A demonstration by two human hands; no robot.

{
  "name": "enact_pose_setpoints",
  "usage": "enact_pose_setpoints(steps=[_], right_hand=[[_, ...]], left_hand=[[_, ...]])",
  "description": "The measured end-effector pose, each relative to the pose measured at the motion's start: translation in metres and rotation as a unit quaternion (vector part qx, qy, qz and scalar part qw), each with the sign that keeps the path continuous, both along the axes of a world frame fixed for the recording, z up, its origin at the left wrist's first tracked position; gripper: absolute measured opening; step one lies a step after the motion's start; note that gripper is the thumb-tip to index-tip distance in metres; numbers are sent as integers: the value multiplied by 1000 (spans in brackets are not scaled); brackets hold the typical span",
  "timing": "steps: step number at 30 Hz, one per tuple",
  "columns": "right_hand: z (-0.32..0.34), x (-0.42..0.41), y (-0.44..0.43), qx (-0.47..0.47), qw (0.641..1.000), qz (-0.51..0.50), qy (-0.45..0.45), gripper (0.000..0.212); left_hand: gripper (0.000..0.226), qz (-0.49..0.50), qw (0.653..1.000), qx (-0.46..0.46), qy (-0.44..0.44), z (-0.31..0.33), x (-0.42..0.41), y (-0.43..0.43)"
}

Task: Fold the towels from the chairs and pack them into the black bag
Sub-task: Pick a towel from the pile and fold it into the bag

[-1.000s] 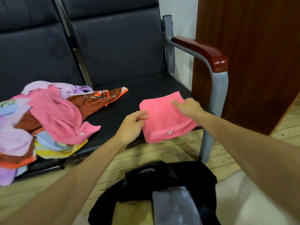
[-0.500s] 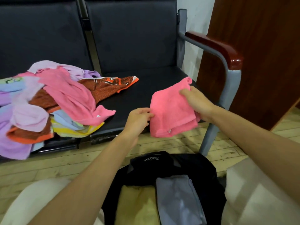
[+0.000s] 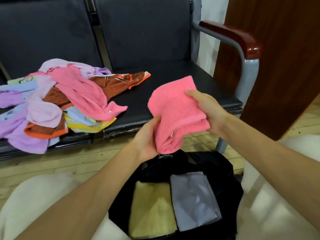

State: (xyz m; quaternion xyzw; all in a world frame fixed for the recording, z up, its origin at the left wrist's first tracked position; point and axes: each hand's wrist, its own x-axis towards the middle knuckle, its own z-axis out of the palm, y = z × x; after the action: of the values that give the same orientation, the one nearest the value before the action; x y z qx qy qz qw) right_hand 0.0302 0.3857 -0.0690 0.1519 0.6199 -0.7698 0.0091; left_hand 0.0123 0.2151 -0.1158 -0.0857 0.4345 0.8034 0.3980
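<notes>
Head view: we see a folded pink towel (image 3: 174,108) held in the air in front of the chairs (image 3: 155,84), above the front edge of the right seat and just above the black bag (image 3: 230,179). The left hand (image 3: 147,141) has its grip closed on the towel's lower end, where the folded layers bunch together. The right hand (image 3: 207,110) has its grip closed on the towel's right edge, thumb on top and the other fingers hidden under the cloth. The towel tilts, its upper corner towards the seat back and its lower end hanging close to the bag's rim.

We see the bag standing open on the floor (image 3: 52,165) between the person's knees (image 3: 34,205), which are in pale cloth. Inside it a folded yellow towel (image 3: 152,208) and a folded grey-blue towel (image 3: 194,200) lie side by side, touching. On the left seat a loose pile of towels (image 3: 57,104) in pink, lilac, brown-orange, pale blue and yellow spreads over onto the right seat. A red-brown armrest (image 3: 232,35) ends the row of chairs, and beside it stands a dark wooden panel (image 3: 285,58)
</notes>
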Motion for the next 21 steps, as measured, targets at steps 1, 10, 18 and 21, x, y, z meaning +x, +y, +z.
enact_pose_setpoints(steps=[1, 10, 18, 21], right_hand=[[-4, 3, 2, -3, 1000, 2, -12, 24], [-78, 24, 0, 88, 995, 16, -53, 31], [-182, 56, -50, 228, 969, 38, -84, 51], [-221, 61, -68, 258, 957, 41, -127, 49]], left_hand=[[32, -4, 1000, -10, 11, -2, -1, -7], [37, 4, 958, -211, 192, -18, 11, -39], [54, -74, 935, -314, 147, -111, 40, -81], [24, -33, 905, -397, 149, -148, 51, -88]])
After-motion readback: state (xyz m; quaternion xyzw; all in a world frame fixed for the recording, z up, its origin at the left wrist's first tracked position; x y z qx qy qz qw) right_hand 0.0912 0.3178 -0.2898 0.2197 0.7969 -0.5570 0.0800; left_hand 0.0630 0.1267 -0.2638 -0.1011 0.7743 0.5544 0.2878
